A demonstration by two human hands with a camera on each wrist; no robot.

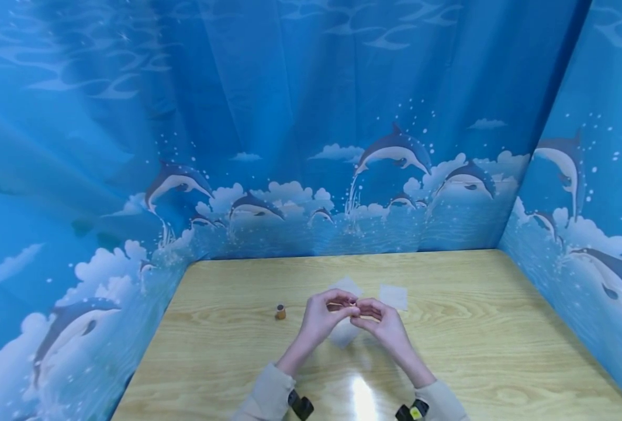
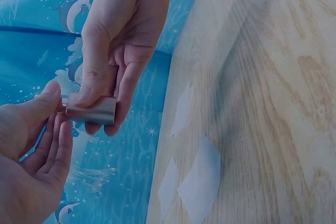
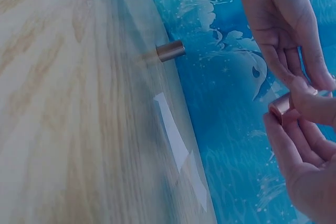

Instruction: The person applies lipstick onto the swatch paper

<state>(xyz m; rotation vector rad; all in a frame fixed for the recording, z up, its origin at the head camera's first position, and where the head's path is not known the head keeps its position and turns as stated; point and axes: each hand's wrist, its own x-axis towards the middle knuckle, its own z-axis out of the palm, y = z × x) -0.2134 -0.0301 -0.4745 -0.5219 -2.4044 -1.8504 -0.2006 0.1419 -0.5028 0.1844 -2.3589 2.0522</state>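
At the near edge of the head view, two pale beige fabric sleeves (image 1: 269, 393), with a compact black device (image 1: 301, 404) strapped at the left wrist and a matching black device with a yellow-green patch (image 1: 415, 411) at the right. Beneath, a light yellowish wood-grain tabletop (image 1: 227, 356), glossy, with a white glare near the front.

Just beyond the sleeves, raised above the tabletop, the left hand (image 1: 318, 318) and the right hand (image 1: 389, 328), fingertips close together. Between both, a small shiny copper-coloured metal cylinder (image 2: 92, 110), lying sideways in the grip. Right hand curled round the cylinder's body, thumb on one side, fingers on the other; left hand pinching the narrow end between thumb and fingers. Exact form of that end hard to tell behind the fingertips.

On the tabletop, three thin white paper-like pieces: one (image 1: 344, 335) partly hidden below the hands, a squarish one (image 1: 394, 297) just beyond the right hand, and one (image 1: 346, 285) beyond the left, partly covered. Off to the left, apart from the pieces, an upright copper-brown cylinder (image 1: 280, 313) with a dark round top.

Farthest back and along both sides, a blue curtain (image 1: 311, 76) printed with leaping dolphins, white clouds and waves.
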